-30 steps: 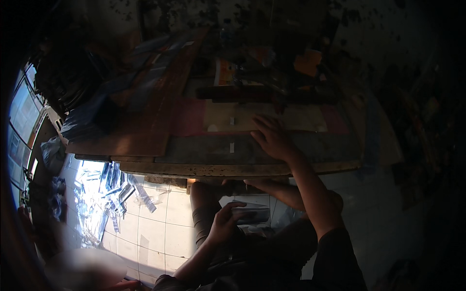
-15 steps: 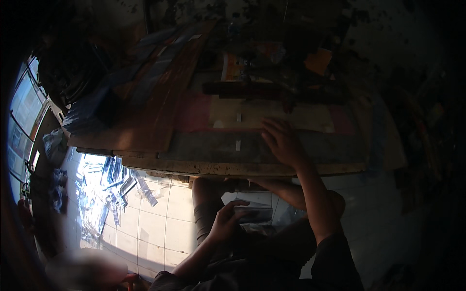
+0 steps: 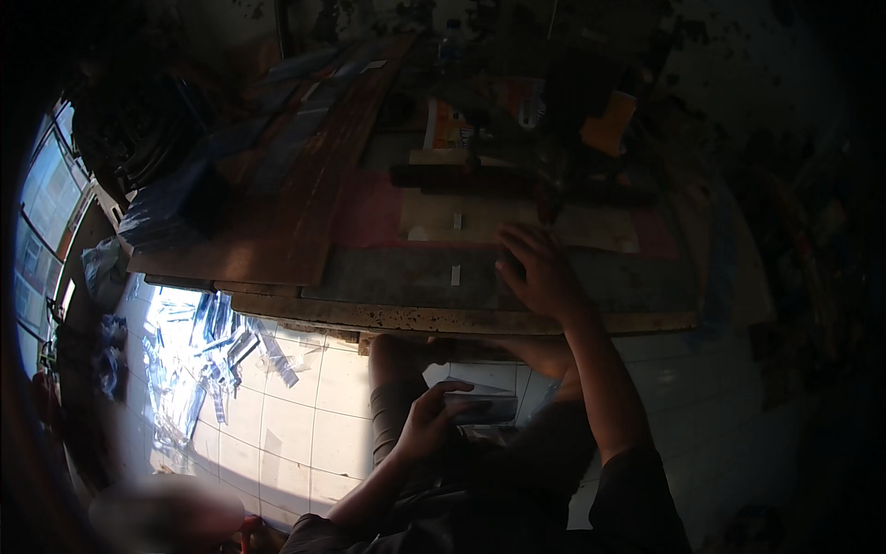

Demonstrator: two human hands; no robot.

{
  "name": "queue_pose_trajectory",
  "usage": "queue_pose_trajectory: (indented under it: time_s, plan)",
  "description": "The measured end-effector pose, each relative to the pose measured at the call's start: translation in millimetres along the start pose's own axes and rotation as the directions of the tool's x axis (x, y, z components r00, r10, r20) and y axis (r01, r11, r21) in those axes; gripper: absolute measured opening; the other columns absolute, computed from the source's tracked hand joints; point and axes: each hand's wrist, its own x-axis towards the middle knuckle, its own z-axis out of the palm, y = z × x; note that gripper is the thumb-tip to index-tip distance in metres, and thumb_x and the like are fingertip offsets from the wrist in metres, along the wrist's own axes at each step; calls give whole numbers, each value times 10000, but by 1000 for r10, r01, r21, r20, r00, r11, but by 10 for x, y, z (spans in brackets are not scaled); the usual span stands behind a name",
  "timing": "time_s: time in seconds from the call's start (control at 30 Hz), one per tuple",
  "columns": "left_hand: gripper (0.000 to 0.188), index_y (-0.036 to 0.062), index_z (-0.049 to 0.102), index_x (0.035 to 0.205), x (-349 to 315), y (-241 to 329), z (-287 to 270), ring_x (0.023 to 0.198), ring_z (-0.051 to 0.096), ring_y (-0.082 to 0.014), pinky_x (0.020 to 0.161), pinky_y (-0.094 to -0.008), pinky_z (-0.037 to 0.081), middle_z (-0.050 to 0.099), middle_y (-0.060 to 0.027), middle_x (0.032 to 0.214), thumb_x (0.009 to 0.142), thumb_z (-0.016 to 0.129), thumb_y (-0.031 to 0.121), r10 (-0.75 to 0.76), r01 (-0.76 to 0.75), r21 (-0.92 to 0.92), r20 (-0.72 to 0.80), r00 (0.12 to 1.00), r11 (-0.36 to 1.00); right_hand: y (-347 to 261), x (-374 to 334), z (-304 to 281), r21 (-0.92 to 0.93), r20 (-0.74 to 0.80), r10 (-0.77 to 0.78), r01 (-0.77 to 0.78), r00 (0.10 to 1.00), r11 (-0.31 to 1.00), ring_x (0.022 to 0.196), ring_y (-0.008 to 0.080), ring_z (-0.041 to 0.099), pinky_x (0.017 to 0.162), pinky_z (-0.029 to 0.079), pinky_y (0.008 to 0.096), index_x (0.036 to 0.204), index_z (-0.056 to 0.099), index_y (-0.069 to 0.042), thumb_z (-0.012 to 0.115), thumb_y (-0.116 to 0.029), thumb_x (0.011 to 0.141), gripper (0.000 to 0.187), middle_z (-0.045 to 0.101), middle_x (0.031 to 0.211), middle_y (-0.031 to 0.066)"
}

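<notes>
My left hand (image 3: 426, 420) is low over my lap, its fingers closed on a greyish, see-through flat packet (image 3: 489, 406), perhaps a stack of plastic sheets. My right hand (image 3: 540, 272) rests at the worktable, thumb apart from the stretched fingers, and seems to hold nothing. Its fingertips touch the near edge of a pale board (image 3: 572, 229), which lies on a pink sheet (image 3: 365, 217). A small white strip (image 3: 458, 222) sits on the board. Another white strip (image 3: 455, 275) lies on the dark tabletop nearer me. Behind the board runs a dark bar (image 3: 461, 175), part of a dim machine.
A brown panel (image 3: 268, 245) with dark sheets covers the table's left side. Plastic scraps (image 3: 208, 351) litter the sunlit tiled floor at left. The table's worn front edge (image 3: 443, 320) runs above my knees. A bottle (image 3: 450, 42) and orange paper (image 3: 609, 125) are farther back.
My right leg has shifted inward beneath the table. My right hand stays nearly in place by the pale board. The left hand keeps its grip on the packet.
</notes>
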Motion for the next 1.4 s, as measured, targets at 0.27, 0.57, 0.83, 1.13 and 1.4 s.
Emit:
queue_pose_trajectory:
  time_s: [0.27, 0.57, 0.83, 1.13, 1.4]
  plan:
    - [268, -41, 572, 1259, -17, -36, 6, 1164, 688, -301, 1014, -396, 565, 641, -160, 1215, 993, 561, -11, 43, -42, -8, 29, 999, 999, -32, -12, -12, -20, -5, -5, 5, 1000, 1000, 1353, 324, 527, 1144, 397, 494, 1343, 614, -20, 674, -284, 962, 468, 588, 1406, 168]
    - [265, -13, 575, 1241, 26, 12, 37, 1144, 706, -316, 979, -389, 586, 641, -176, 1224, 988, 611, 58, -11, 11, 29, -6, 1000, 1000, -93, -83, -23, -23, -17, 26, -26, 1000, 999, 1375, 323, 517, 1174, 391, 482, 1367, 614, -17, 653, -235, 994, 433, 572, 1459, 148]
    - [289, -1, 543, 1251, 62, 252, 60, 1094, 711, -286, 938, -404, 611, 667, -170, 1185, 978, 621, 51, 74, -75, -20, -40, 996, 997, -566, -984, -280, -27, -199, 171, -180, 965, 983, 1350, 356, 521, 1143, 359, 537, 1388, 601, -43, 616, -246, 1001, 438, 595, 1419, 154]
    - [824, 78, 123, 1613, 178, 454, 254, 1094, 701, -362, 902, -472, 632, 423, -284, 1505, 948, 600, -20, 249, -246, 36, -112, 962, 968, -184, -1766, 584, -150, -458, 175, -270, 871, 951, 1489, 409, 349, 1232, 99, 624, 1479, 496, -76, 555, -311, 1022, 517, 483, 1542, 171]
    - [966, 128, -77, 1657, 421, 341, 135, 987, 720, -244, 876, -358, 595, 615, -211, 1253, 973, 581, -53, 260, -243, 128, -137, 956, 961, -59, -1654, 889, -226, -653, 64, -274, 755, 935, 1388, 424, 411, 1165, 237, 632, 1362, 508, -87, 546, -418, 1035, 467, 500, 1461, 165]
